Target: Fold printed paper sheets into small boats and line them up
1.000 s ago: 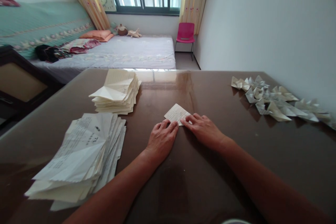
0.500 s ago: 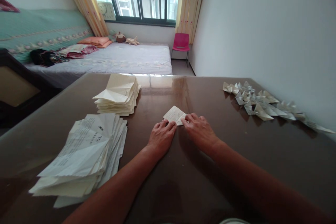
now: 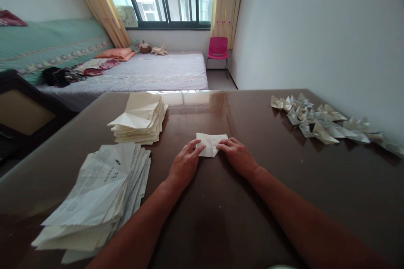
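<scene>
A small folded piece of paper (image 3: 209, 144) with printed text lies at the middle of the brown table, between my two hands. My left hand (image 3: 185, 159) grips its left edge, thumb on top. On the opposite edge, my right hand (image 3: 238, 154) pinches the paper between thumb and fingers. The undersides of the paper and the fingertips beneath it are hidden.
Left of my hands stand a stack of printed sheets (image 3: 94, 185) and, behind it, a stack of cream paper (image 3: 139, 115). Several folded paper shapes (image 3: 325, 132) cluster at the table's right side by the wall. Beyond the table (image 3: 195, 111) are a bed (image 3: 170, 69) and a pink chair (image 3: 218, 48).
The folded paper has turned from a diamond-like angle to lie nearly square to me. Both hands have shifted to its left and right edges, and the view has moved slightly.
</scene>
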`<act>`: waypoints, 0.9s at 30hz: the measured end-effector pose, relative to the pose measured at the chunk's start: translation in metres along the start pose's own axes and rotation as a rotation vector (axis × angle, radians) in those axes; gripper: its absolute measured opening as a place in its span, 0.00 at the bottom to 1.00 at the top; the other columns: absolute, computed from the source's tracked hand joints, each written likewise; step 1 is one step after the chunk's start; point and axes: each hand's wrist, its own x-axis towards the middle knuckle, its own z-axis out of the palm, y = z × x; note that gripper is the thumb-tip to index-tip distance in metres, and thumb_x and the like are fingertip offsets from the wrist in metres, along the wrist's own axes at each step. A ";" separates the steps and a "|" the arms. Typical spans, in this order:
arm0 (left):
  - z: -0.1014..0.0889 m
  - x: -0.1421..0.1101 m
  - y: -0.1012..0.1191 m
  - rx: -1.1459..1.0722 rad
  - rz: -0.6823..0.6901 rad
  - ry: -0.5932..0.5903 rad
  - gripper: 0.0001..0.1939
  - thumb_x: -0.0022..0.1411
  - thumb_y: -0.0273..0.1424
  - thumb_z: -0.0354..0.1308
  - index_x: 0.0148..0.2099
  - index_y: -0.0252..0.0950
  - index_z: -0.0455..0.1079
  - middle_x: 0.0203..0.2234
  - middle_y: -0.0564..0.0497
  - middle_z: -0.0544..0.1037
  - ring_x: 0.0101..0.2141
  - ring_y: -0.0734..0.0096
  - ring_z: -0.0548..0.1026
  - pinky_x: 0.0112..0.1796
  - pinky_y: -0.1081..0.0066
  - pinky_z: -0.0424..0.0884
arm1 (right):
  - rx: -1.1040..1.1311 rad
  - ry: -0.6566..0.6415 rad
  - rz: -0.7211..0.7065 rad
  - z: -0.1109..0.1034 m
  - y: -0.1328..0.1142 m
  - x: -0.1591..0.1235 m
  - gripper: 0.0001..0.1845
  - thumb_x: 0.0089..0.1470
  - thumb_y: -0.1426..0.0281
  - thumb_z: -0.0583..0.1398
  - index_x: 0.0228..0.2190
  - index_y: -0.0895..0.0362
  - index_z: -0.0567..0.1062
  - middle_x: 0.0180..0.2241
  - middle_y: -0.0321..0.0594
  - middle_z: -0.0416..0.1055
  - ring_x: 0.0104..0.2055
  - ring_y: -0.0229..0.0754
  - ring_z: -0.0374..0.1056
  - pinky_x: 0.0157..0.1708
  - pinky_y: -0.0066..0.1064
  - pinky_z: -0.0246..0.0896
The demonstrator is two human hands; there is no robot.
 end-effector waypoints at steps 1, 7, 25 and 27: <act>-0.003 0.000 0.002 -0.003 0.033 -0.018 0.15 0.65 0.26 0.48 0.49 0.40 0.72 0.49 0.49 0.74 0.45 0.68 0.70 0.46 0.67 0.70 | 0.042 0.024 -0.003 0.002 0.003 0.000 0.16 0.61 0.75 0.53 0.47 0.54 0.75 0.48 0.42 0.73 0.49 0.44 0.62 0.51 0.35 0.60; -0.016 -0.005 0.022 -0.022 0.202 -0.125 0.12 0.68 0.35 0.49 0.41 0.44 0.74 0.34 0.53 0.78 0.43 0.64 0.68 0.43 0.65 0.66 | 0.254 0.067 -0.115 0.002 0.008 -0.003 0.16 0.59 0.77 0.53 0.41 0.53 0.77 0.42 0.41 0.74 0.44 0.44 0.62 0.48 0.38 0.62; 0.001 0.007 0.020 -0.118 -0.279 -0.204 0.11 0.66 0.39 0.49 0.40 0.42 0.70 0.32 0.54 0.77 0.36 0.69 0.72 0.33 0.71 0.62 | 0.393 -0.101 0.029 -0.003 -0.001 -0.005 0.11 0.57 0.62 0.59 0.28 0.55 0.75 0.38 0.40 0.72 0.42 0.42 0.62 0.44 0.36 0.55; 0.000 0.009 0.022 -0.081 -0.279 -0.208 0.10 0.66 0.39 0.49 0.38 0.42 0.69 0.31 0.55 0.77 0.36 0.68 0.72 0.32 0.71 0.61 | 0.333 -0.090 0.065 -0.002 -0.005 -0.006 0.13 0.58 0.61 0.58 0.28 0.56 0.74 0.39 0.41 0.71 0.44 0.43 0.62 0.44 0.36 0.55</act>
